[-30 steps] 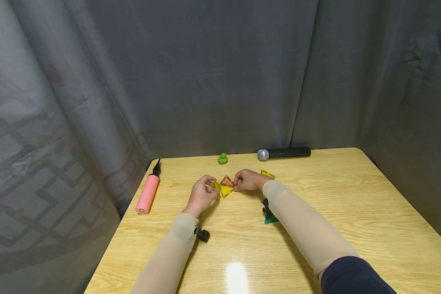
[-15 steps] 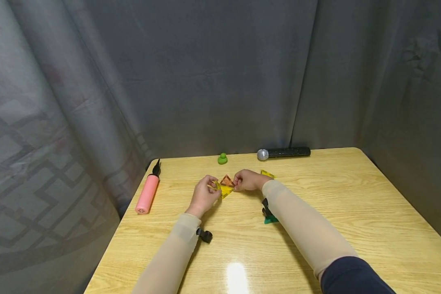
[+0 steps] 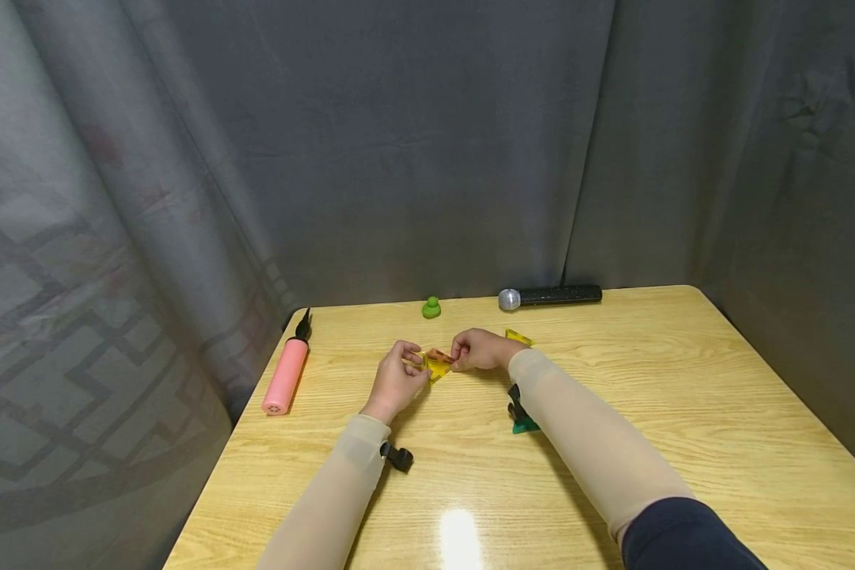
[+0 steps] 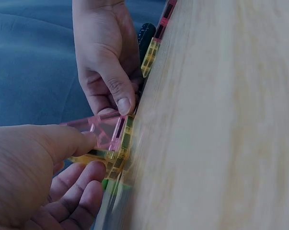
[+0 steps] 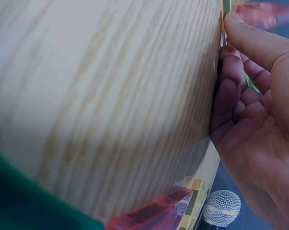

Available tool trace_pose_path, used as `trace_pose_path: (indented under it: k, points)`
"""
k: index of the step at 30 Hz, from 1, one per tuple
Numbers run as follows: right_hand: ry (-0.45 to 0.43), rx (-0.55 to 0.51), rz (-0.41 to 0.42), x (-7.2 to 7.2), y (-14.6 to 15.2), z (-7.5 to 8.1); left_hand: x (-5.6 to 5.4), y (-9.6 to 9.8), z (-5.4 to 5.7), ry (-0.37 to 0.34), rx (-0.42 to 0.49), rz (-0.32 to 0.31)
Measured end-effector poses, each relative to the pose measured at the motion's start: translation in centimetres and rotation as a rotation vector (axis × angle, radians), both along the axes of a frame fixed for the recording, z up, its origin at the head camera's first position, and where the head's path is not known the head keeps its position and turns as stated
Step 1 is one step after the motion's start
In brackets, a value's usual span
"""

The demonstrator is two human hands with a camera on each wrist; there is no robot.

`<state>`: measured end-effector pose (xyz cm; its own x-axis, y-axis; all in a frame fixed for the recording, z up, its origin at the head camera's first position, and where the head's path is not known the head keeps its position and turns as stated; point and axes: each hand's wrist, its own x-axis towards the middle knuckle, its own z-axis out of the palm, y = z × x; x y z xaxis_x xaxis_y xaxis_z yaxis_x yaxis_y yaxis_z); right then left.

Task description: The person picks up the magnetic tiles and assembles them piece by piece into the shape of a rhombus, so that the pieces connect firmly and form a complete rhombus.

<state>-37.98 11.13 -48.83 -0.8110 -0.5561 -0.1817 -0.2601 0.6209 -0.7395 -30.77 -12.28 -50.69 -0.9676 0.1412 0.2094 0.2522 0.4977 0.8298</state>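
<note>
Yellow translucent triangular plastic tile (image 3: 438, 370) is sitting low on the wooden table (image 3: 613, 396), between both hands. Pink-orange translucent triangular tile (image 4: 106, 136) is raised at an angle against its edge, its corner pinched by the right hand (image 3: 480, 349). Second yellow tile (image 4: 98, 154) is pinched between thumb and fingers of the left hand (image 3: 395, 381). Loose yellow tile (image 3: 518, 337) is partly hidden by the right wrist; green flat piece (image 3: 525, 427) is partly covered by the right forearm. Black microphone with silver grille (image 3: 559, 295) is laid near the far edge.
</note>
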Motion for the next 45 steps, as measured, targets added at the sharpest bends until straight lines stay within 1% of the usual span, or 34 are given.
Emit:
trace_pose_path:
  k: [6, 12, 18, 22, 26, 31, 35, 40, 45]
  points:
    - [-0.006, -0.014, 0.006, 0.11, -0.03, 0.15, -0.11, -0.02, -0.23, -0.017, -0.01, 0.003]
    - [-0.002, -0.018, 0.002, 0.08, -0.04, 0.15, -0.13, 0.02, -0.36, -0.019, -0.012, 0.003]
    - [-0.003, -0.013, 0.005, 0.16, -0.02, 0.31, -0.25, -0.06, -0.46, -0.018, -0.011, -0.005]
    - [-0.007, -0.003, 0.006, 0.21, -0.05, 0.38, -0.33, -0.16, -0.54, -0.008, -0.015, -0.021]
    - [-0.005, 0.001, 0.011, 0.21, -0.03, 0.39, -0.28, -0.16, -0.42, 0.001, -0.037, -0.033]
    - [-0.008, 0.0, 0.013, 0.22, 0.0, 0.41, -0.1, -0.15, -0.25, -0.012, -0.072, -0.034]
    - [-0.011, 0.005, 0.009, 0.23, 0.03, 0.39, -0.03, -0.19, -0.19, -0.013, -0.082, -0.041]
    - [0.003, 0.027, 0.01, 0.12, 0.13, 0.29, -0.12, -0.29, -0.21, -0.024, -0.071, -0.049]
    - [0.018, 0.022, 0.012, -0.13, 0.19, 0.17, -0.3, -0.41, -0.47, -0.034, -0.043, -0.055]
